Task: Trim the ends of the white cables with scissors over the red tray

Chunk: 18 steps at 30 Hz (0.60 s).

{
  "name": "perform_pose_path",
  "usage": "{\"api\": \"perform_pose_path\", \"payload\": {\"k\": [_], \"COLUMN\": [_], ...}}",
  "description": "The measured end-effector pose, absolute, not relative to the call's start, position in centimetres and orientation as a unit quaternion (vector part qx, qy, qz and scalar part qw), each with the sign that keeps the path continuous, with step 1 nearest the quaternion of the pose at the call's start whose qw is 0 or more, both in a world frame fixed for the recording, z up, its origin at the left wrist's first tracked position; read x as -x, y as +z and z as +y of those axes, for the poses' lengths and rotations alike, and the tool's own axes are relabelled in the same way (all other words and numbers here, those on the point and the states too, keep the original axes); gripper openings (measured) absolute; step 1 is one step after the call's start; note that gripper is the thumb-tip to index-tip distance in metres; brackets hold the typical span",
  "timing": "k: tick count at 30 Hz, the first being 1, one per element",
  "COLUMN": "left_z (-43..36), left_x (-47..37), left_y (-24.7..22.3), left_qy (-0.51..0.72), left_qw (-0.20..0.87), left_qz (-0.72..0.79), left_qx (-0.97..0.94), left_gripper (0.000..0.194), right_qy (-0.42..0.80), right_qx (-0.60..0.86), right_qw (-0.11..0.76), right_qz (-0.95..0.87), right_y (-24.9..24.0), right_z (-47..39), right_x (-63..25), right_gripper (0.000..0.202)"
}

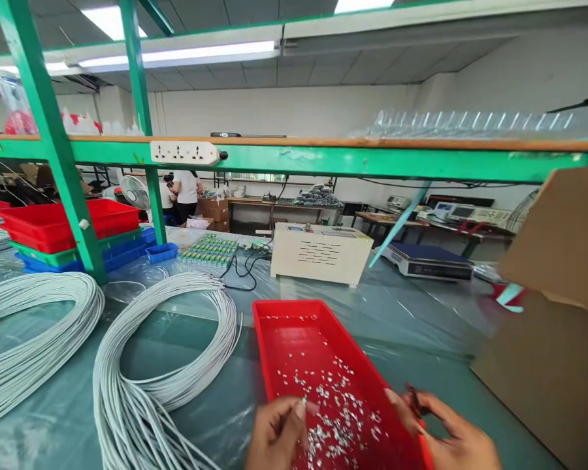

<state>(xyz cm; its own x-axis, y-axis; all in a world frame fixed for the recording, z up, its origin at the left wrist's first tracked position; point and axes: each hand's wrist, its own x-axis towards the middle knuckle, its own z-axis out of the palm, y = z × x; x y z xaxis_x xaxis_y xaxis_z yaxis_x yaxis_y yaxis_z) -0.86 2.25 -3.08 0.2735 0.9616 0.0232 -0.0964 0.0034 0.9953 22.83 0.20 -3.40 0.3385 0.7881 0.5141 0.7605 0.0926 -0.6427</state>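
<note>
A workshop for electronics, by the look of it — a plastic-covered desk (396,313) with coils of cable (166,385) and green circuit boards (209,250), under a green metal frame (294,160) carrying a power strip (183,153). Ceiling tube lights (176,54), people in white tops (187,189) and instruments (463,212) on benches fill the room behind — clearly a shared workplace.

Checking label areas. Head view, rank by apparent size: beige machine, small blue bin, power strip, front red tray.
1. Front red tray
2. Beige machine
3. Power strip
4. Small blue bin
</note>
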Motion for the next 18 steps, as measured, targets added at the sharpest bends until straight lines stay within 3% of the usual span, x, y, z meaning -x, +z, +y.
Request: {"api": "perform_pose_path", "payload": {"k": [4,6,10,18], "left_z": [1.9,1.4,0.6,0.7], "left_x": [0.4,0.1,-0.3,-0.1], "left_y": [-2.5,-2.3,-2.5,-2.2], "left_qy": [0.505,0.501,0.479,0.428], "left_qw": [0.478,0.437,0.426,0.512], "left_qz": [0.418,0.411,0.412,0.391], "left_qx": [-0.584,-0.624,-0.647,-0.634], "left_gripper": [0.038,0.032,0.028,0.032], "right_qy": [0.023,-0.014,-0.018,-0.012], "right_qx": [0.624,0.631,0.644,0.617], "right_qw": [0.313,0.29,0.291,0.313], "right_qz": [-0.716,-0.72,-0.707,-0.722], "right_y": [-2.9,-3.3,-3.7,-3.2], "right_z": [0.0,-0.5,-1.6,-1.9], "right_x": [-19.0,-17.7,-16.7,-16.9], "right_gripper": [0.041,0.043,0.045,0.041]}}
